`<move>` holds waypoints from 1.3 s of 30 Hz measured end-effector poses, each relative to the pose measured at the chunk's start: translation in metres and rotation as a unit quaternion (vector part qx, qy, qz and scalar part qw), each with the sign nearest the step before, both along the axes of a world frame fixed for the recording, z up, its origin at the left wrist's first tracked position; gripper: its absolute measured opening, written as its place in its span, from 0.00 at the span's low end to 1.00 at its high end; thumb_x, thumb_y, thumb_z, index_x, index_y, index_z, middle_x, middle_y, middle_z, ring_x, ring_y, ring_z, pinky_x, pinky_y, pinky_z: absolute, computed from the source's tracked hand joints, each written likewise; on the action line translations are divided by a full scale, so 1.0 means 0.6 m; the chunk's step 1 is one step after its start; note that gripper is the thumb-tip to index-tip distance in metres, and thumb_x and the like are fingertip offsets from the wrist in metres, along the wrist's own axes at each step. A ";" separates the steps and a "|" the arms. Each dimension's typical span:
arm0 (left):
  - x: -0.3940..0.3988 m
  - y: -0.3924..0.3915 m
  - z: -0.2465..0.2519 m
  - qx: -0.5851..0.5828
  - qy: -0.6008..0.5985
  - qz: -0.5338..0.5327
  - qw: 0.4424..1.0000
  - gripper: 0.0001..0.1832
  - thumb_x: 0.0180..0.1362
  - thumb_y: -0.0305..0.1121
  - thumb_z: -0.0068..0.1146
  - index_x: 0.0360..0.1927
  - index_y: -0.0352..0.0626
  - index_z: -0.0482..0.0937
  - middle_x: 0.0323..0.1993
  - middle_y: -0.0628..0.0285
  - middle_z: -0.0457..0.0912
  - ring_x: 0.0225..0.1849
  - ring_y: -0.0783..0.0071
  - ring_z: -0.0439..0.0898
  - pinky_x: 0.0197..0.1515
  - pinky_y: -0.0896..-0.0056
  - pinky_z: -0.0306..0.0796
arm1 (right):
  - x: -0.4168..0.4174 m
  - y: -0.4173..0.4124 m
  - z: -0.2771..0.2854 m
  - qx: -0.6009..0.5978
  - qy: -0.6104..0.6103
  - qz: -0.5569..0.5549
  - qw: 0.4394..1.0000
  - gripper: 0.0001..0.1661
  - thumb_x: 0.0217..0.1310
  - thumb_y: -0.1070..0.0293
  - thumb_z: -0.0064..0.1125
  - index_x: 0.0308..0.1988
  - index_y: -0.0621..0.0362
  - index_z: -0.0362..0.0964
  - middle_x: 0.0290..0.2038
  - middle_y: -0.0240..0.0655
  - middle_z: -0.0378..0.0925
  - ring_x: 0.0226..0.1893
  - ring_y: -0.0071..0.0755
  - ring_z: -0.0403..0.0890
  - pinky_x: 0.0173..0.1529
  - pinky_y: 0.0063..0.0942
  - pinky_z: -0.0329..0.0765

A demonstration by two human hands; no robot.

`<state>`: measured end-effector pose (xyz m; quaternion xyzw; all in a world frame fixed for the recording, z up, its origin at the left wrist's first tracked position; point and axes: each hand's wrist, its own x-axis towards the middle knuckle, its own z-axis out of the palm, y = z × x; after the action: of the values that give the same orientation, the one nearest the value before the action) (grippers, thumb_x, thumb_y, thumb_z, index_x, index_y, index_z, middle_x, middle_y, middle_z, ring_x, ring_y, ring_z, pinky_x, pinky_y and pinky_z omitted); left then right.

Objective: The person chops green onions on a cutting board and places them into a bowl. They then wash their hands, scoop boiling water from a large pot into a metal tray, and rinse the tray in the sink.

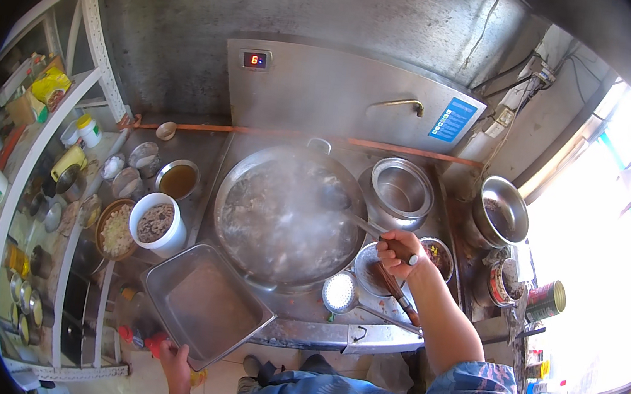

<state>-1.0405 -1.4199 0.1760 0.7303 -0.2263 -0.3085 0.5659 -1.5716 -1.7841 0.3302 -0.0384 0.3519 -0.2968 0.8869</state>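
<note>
A large steaming wok (233, 199) is set in the steel stove, its contents blurred by steam. My right hand (399, 256) grips the dark handle of a metal ladle (368, 225), whose bowl is over the wok's right side, half veiled by steam. At the lower left, my left hand (176, 365) holds the near corner of a rectangular steel tray (209, 307). The tray sits beside the wok's front left edge and looks empty apart from a dull film. Below my right hand lie a perforated skimmer (339, 293) and a brush (398, 294).
Left of the wok stand a white bucket (161, 243) of dark minced food, a bowl of chopped pale pieces (116, 230) and a bowl of brown liquid (177, 179). A steel pot (402, 188) stands right. A brass tap (399, 104) projects behind. Crowded shelves (46, 149) line the left.
</note>
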 end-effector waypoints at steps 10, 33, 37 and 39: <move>-0.002 0.017 0.000 0.048 -0.049 0.000 0.998 0.17 0.56 0.27 0.67 0.47 0.38 0.74 0.37 0.64 0.76 0.39 0.73 0.75 0.46 0.69 0.71 | 0.060 -0.008 0.041 -0.127 0.181 0.037 0.975 0.07 0.68 0.68 0.54 0.34 0.57 0.69 0.25 0.38 0.74 0.16 0.31 0.72 0.14 0.23 0.65; -0.036 0.039 0.013 -0.009 -0.031 -0.043 0.999 0.29 0.59 0.25 0.62 0.63 0.34 0.67 0.47 0.56 0.75 0.47 0.69 0.76 0.48 0.66 0.73 | 0.211 0.262 0.110 -0.399 0.310 0.385 0.772 0.43 0.56 0.75 0.69 0.70 0.58 0.63 0.35 0.41 0.83 0.31 0.27 0.80 0.35 0.27 0.75; -0.041 0.037 0.029 -0.013 -0.032 -0.048 0.998 0.29 0.60 0.27 0.64 0.63 0.33 0.67 0.36 0.60 0.74 0.34 0.72 0.76 0.33 0.69 0.74 | 0.166 0.179 0.094 -0.442 0.302 0.273 0.799 0.34 0.60 0.71 0.65 0.66 0.57 0.67 0.31 0.38 0.81 0.27 0.28 0.81 0.31 0.27 0.75; -0.047 0.035 0.055 -0.002 0.015 -0.033 0.999 0.28 0.60 0.27 0.63 0.63 0.32 0.67 0.33 0.61 0.74 0.29 0.72 0.77 0.28 0.70 0.74 | 0.157 0.117 0.114 -0.300 0.306 0.214 0.878 0.26 0.63 0.69 0.63 0.60 0.58 0.72 0.28 0.38 0.78 0.22 0.29 0.80 0.24 0.28 0.74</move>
<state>-1.0685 -1.3992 0.2088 0.7164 -0.2428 -0.3371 0.5604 -1.4772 -1.7142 0.3987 -0.4660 0.4828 -0.1642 0.7230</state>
